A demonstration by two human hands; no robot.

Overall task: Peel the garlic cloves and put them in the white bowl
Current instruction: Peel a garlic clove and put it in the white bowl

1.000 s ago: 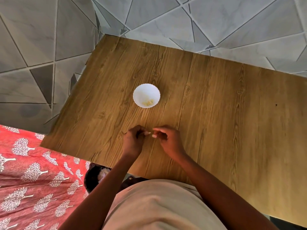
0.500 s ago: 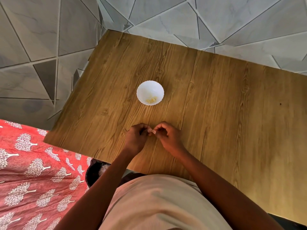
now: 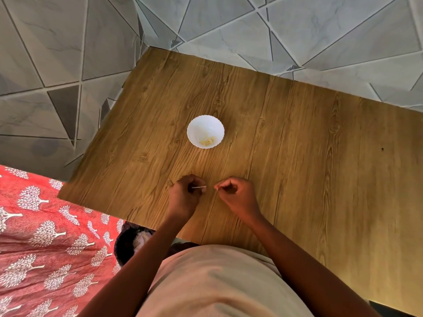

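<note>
Head view: hands have pulled apart since half a second ago, when they met fingertip to fingertip. Left hand pinches a garlic clove; right hand is curled, pinching something pale at its fingertips, likely skin, too small to tell. White bowl sits beyond on the table, peeled cloves inside. Peel seems mid-strip; clove not yet bowled.

A white bowl with pale yellow pieces inside is seen on a surface of golden-brown wood grain. Beyond the surface, grey marbled floor tiles are crossed by pale angular lines. Left of the surface, a red cloth is printed with white trees.
</note>
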